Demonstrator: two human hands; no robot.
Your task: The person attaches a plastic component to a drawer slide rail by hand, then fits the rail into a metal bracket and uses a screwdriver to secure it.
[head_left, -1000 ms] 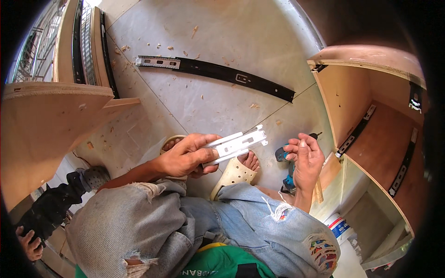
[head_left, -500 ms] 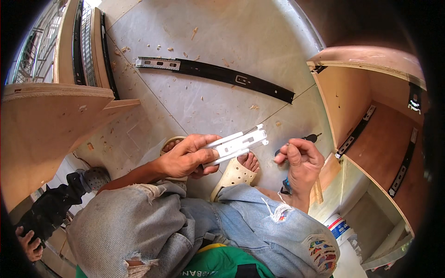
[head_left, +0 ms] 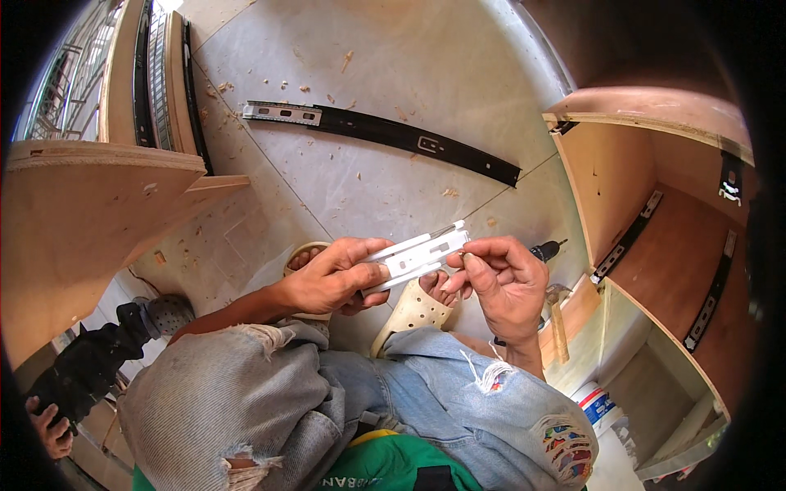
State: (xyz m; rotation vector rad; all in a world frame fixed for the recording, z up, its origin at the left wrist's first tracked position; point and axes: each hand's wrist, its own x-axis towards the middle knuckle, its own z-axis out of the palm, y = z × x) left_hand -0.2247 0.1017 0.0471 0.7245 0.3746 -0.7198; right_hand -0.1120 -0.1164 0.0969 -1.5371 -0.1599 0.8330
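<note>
My left hand is closed around one end of a pale, brightly lit drawer slide with slots along its middle. It is held above my feet, tilted up to the right. At its far end is my right hand, thumb and fingers pinched together. Whatever small thing sits between those fingertips is too small to make out, and I cannot tell whether they press on the slide. A black drawer slide with a silver end lies on the tiled floor beyond my hands.
An open wooden cabinet with mounted slides stands at the right. A drill, a wooden-handled tool and a bucket are beside it. Wooden panels are at left; wood shavings dot the floor. Another person's hand shows lower left.
My right hand has moved left, bringing its pinched fingers to the end of the pale slide. The drill is now less covered. My left hand keeps its hold, nearly still.
</note>
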